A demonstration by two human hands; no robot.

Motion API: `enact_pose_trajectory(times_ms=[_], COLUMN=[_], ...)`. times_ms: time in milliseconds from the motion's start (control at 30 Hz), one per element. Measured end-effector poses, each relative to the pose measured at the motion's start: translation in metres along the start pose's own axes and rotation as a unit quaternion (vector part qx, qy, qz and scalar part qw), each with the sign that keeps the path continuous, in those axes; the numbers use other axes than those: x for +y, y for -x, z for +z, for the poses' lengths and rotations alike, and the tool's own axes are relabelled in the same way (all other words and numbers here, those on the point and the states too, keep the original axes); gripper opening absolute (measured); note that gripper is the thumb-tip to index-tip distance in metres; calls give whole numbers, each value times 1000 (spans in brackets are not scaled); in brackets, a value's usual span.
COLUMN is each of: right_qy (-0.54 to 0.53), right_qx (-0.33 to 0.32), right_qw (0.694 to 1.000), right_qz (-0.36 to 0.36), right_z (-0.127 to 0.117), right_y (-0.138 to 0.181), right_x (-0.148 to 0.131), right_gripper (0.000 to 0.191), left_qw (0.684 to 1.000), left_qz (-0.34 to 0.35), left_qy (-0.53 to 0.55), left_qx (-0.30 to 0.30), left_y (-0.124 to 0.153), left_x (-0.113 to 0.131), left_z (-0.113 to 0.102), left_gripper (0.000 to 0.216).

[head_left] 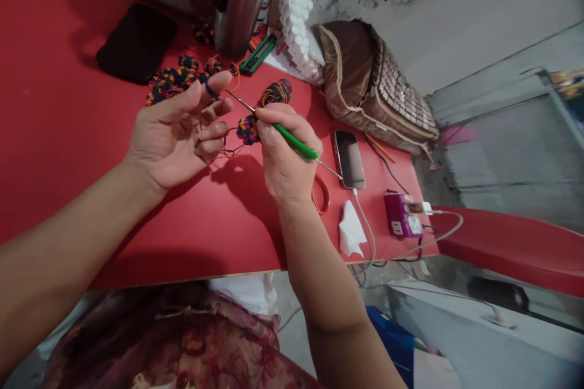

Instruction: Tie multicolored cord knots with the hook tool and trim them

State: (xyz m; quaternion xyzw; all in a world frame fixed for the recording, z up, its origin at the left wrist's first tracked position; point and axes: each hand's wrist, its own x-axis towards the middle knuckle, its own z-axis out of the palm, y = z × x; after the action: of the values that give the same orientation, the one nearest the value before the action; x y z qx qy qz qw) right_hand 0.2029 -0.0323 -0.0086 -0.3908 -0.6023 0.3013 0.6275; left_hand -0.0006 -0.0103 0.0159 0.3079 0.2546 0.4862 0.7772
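Right hand (285,152) pinches green crochet hook (294,141) and multicolour crochet piece (247,129). Left hand (182,130) spread, yarn (210,90) looped over index finger, above red desk (68,134).

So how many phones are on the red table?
1: the phone lies face up beside the right hand, which holds a crochet hook; white cable attached. Others may be hidden.

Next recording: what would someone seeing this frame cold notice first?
The bright red tabletop fills the view; at its middle the right hand grips a green-handled metal crochet hook with a small multicoloured crocheted piece at its fingertips. The left hand is spread open beside it, dark yarn looped over its forefinger. A dark smartphone lies just right of the hands, on a white cable.
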Motion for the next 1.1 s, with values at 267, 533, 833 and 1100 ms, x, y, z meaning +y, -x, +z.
enact_pose_trajectory(times_ms=[267, 533, 833, 1100], right_qy=[62, 80, -26, 11], right_qx=[17, 7, -12, -12], right_qw=[995, 996, 1000, 999], right_qz=[-75, -38, 6, 50], right_z=[3, 5, 4, 3], right_y=[1, 1, 4, 3], right_x=[-2, -8, -12, -9], right_gripper=[14, 10, 14, 19], left_qw=[994, 982, 986, 986], left_qz=[78, 135, 138, 133], left_qy=[-67, -127, -92, -89], left_qx=[23, 34, 23, 37], left_y=[-1, -1, -8, -6], left_x=[-19, -25, -28, -25], left_z=[14, 10, 3, 8], left_gripper=[64, 66, 56, 58])
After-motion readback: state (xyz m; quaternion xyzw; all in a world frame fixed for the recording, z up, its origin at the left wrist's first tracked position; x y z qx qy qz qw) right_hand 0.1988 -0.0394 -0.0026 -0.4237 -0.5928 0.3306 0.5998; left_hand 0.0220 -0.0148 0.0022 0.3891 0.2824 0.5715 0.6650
